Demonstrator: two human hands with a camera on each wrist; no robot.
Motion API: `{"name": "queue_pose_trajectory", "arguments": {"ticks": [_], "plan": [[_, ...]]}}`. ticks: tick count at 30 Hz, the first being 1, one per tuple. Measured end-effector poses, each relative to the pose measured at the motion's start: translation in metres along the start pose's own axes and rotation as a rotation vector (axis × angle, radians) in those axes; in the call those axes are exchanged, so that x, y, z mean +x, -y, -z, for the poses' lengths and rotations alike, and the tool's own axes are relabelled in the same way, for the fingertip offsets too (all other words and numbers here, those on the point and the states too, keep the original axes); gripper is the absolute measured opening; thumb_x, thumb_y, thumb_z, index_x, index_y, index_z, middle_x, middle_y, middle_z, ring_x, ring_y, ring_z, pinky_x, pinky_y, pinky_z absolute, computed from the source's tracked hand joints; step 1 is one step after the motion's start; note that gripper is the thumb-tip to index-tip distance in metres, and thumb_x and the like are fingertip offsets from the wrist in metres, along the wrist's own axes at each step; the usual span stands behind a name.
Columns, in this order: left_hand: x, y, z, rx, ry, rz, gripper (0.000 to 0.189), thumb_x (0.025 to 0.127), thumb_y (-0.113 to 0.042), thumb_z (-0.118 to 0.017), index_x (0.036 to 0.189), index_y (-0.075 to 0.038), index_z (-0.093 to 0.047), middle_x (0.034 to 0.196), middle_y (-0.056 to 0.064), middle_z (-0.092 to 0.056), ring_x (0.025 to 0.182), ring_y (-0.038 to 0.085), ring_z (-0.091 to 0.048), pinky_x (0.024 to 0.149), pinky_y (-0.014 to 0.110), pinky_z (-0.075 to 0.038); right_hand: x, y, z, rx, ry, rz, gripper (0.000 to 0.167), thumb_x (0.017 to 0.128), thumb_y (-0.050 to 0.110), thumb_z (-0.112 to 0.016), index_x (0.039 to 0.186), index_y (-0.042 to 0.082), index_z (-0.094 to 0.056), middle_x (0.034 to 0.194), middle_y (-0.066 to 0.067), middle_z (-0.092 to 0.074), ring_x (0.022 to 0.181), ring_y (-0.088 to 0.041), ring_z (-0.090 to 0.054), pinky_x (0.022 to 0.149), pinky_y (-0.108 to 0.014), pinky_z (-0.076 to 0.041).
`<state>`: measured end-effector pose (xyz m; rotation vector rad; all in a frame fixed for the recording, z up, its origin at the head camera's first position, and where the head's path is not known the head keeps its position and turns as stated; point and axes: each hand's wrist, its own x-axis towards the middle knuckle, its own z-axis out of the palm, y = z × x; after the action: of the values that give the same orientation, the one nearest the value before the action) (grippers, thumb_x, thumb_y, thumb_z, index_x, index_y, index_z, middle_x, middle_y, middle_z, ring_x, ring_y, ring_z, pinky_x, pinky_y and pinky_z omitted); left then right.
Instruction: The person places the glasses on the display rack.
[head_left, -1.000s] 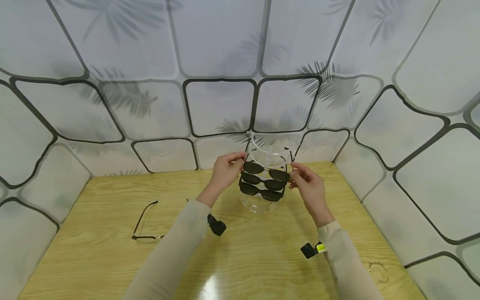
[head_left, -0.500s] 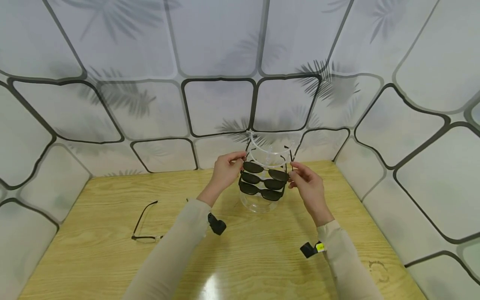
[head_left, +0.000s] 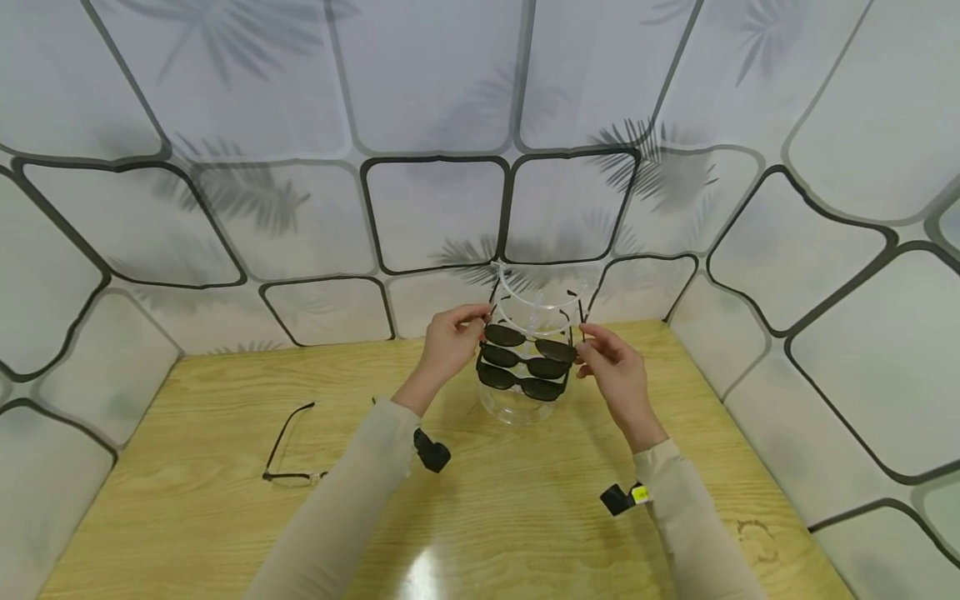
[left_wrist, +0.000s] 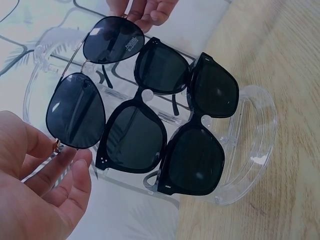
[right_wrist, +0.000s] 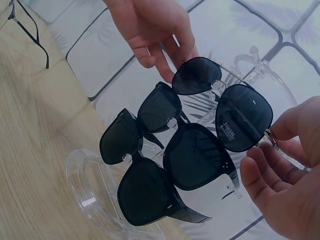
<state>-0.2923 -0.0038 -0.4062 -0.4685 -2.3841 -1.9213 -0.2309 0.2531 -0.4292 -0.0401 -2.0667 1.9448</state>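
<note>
Three pairs of dark sunglasses sit one above another on a clear plastic display stand (head_left: pixel 517 414). The topmost is a pair of thin metal-framed sunglasses (left_wrist: pixel 76 111) with a double bridge. My left hand (head_left: pixel 453 340) pinches its left hinge, and my right hand (head_left: pixel 617 372) pinches the hinge on the right side. Just below are thick black-framed sunglasses (left_wrist: pixel 136 136), and the lowest black sunglasses (left_wrist: pixel 196 161) are near the stand's base. In the right wrist view, the metal pair's nose bridge lies against a clear peg of the stand. Parts of its temples are hidden behind the lenses.
A pair of eyeglasses (head_left: pixel 288 477) with dark temples lies on the wooden table (head_left: pixel 510 525) at the left, partly covered by my left sleeve. Patterned fabric walls (head_left: pixel 442 217) close in the back and sides. The stand's upper arcs (head_left: pixel 543 305) rise behind the sunglasses.
Hands and sunglasses stay almost still. Only a very slight shift of the whole head view shows.
</note>
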Motion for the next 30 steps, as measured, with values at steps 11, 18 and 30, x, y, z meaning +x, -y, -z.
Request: {"name": "queue_pose_trajectory", "arguments": {"ticks": [11, 18, 30], "plan": [[0.000, 0.001, 0.000, 0.008, -0.007, -0.012, 0.035, 0.106, -0.004, -0.051, 0.134, -0.001, -0.071, 0.124, 0.025, -0.072, 0.093, 0.044, -0.070, 0.054, 0.020, -0.041, -0.001, 0.002, 0.001, -0.025, 0.016, -0.004, 0.035, 0.104, 0.003, -0.063, 0.138, -0.005, -0.063, 0.090, 0.013, -0.070, 0.079, -0.005, -0.067, 0.067, -0.021, -0.059], [-0.002, 0.000, 0.001, 0.030, -0.015, -0.031, 0.034, 0.106, -0.004, -0.051, 0.134, -0.002, -0.071, 0.122, 0.024, -0.073, 0.093, 0.043, -0.072, 0.055, 0.021, -0.042, -0.003, 0.002, 0.004, -0.021, 0.025, 0.005, 0.036, 0.104, 0.004, -0.064, 0.138, -0.004, -0.063, 0.092, 0.009, -0.072, 0.080, -0.007, -0.069, 0.066, -0.022, -0.059], [-0.014, 0.000, 0.003, 0.104, -0.051, -0.046, 0.038, 0.102, -0.006, -0.057, 0.138, -0.007, -0.069, 0.113, 0.018, -0.077, 0.097, 0.036, -0.077, 0.068, 0.026, -0.055, -0.009, 0.004, 0.008, -0.055, -0.039, 0.037, 0.036, 0.104, 0.006, -0.064, 0.140, -0.002, -0.064, 0.095, 0.014, -0.069, 0.079, -0.003, -0.069, 0.066, -0.020, -0.058]]}}
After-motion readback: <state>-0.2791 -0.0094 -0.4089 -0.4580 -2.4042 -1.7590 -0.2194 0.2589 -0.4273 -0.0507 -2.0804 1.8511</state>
